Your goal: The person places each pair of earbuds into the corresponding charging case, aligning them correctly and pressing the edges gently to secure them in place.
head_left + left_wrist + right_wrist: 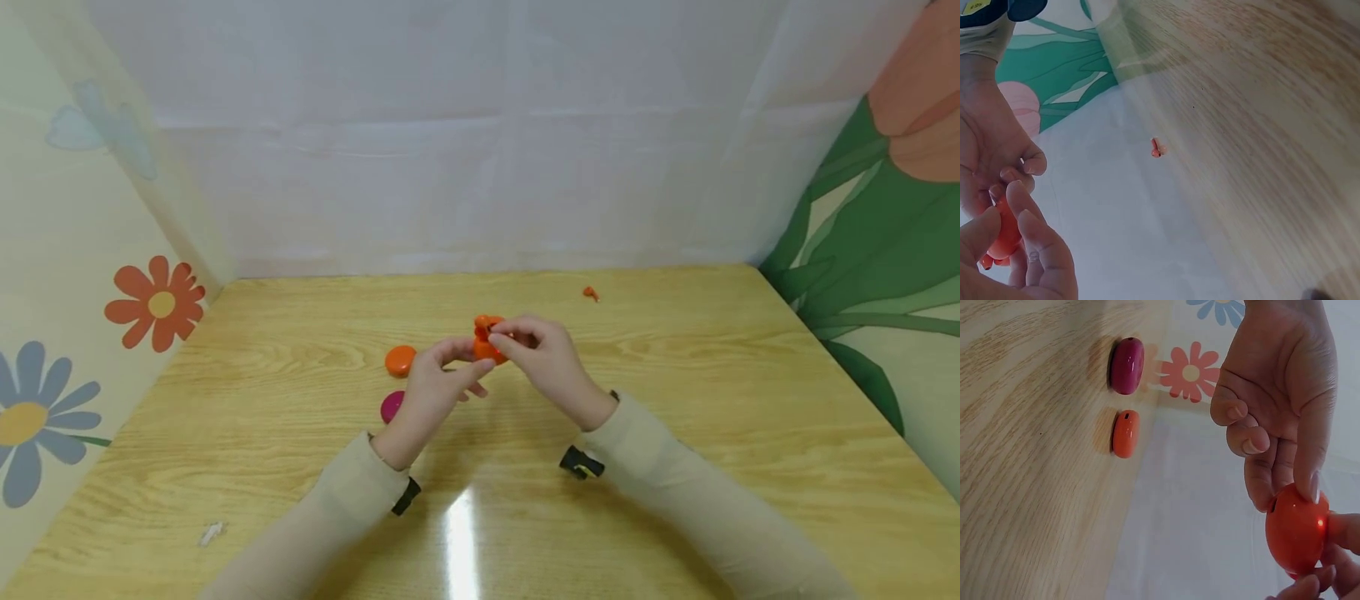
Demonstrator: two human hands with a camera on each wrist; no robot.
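Observation:
An orange earbud case [483,350] is held up between both hands over the table, its lid apparently raised. My left hand [435,383] grips the case between thumb and fingers. On its other side, thumb and fingertips of my right hand [551,358] pinch at the case; whether they also hold an earbud is hidden. A small red light glows on the orange case [1294,531] in the right wrist view. A loose orange earbud [591,293] lies near the table's back edge, also visible in the left wrist view.
Left of the hands, a second orange case [401,361] and a magenta case [392,406] lie on the wooden table [300,450], both closed. A small white scrap [212,533] lies at front left. A white sheet [480,150] hangs behind the table.

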